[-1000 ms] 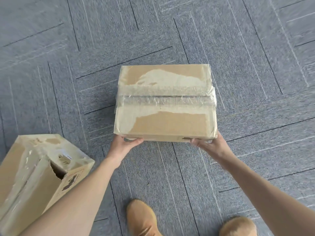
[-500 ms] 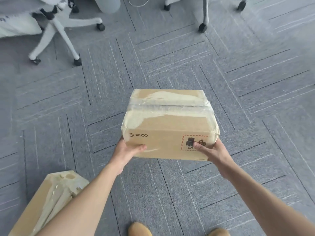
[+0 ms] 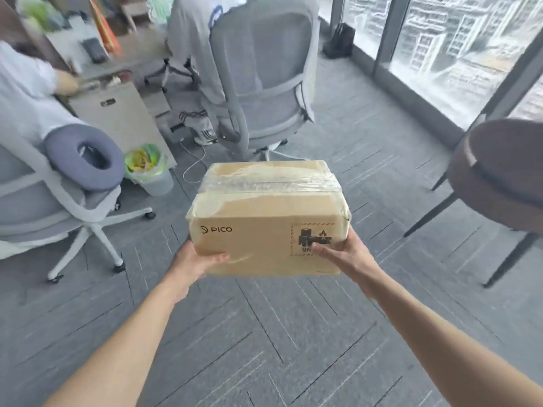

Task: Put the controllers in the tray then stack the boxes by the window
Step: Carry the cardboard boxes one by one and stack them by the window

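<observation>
A taped brown cardboard box [image 3: 264,212] marked PICO is held up in the air at the middle of the view, level, above the grey carpet. My left hand [image 3: 195,261] grips its lower left corner from below, thumb on the front face. Gripping the lower right corner, my right hand [image 3: 342,254] has its thumb over the printed warning label. The window [image 3: 440,51] runs along the upper right, well beyond the box. No controllers or tray are in view.
A grey office chair [image 3: 264,83] stands just behind the box, another chair [image 3: 58,195] with a ring cushion at left. A small bin [image 3: 150,171] and a desk with a seated person are at upper left. A dark round chair [image 3: 499,177] stands at right.
The box has been lifted from the floor and the view has tilted up from the carpet to the room. The second box at lower left has dropped out of view.
</observation>
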`<act>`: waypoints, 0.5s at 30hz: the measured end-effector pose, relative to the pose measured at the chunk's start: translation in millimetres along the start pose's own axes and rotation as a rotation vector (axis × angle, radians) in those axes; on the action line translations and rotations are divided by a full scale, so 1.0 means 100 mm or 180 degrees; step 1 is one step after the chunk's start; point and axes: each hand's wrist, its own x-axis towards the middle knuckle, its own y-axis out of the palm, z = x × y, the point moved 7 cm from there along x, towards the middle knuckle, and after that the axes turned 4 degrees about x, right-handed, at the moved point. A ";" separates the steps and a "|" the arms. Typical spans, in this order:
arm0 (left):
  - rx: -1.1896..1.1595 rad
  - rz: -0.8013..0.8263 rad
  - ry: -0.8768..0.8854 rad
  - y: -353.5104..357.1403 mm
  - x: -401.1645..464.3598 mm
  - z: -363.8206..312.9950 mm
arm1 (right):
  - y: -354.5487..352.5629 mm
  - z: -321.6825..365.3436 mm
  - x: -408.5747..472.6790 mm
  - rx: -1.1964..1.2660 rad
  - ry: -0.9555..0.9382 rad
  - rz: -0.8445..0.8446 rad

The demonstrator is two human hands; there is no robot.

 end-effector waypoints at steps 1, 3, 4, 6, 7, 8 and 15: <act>0.0009 -0.0016 0.0120 -0.02 -0.07 -0.37 | -0.18 0.32 -0.03 0.0024 -0.0086 -0.0081; 0.0020 -0.0071 0.0351 -0.06 -0.26 -1.11 | -0.55 0.96 -0.13 0.0029 -0.0254 -0.0218; 0.0020 -0.0069 0.0453 -0.06 -0.36 -1.47 | -0.74 1.28 -0.19 0.0008 -0.0347 -0.0278; 0.0022 -0.0052 0.0628 -0.05 -0.62 -2.18 | -1.13 1.90 -0.36 -0.0039 -0.0501 -0.0410; 0.0017 -0.0066 0.0722 -0.06 -0.75 -2.51 | -1.32 2.19 -0.46 -0.0038 -0.0582 -0.0484; 0.0007 -0.0062 0.0816 -0.05 -0.88 -2.83 | -1.51 2.46 -0.58 -0.0030 -0.0665 -0.0566; -0.0078 0.0142 0.1712 0.18 -1.76 -4.60 | -2.61 3.93 -1.48 -0.0076 -0.1262 -0.0989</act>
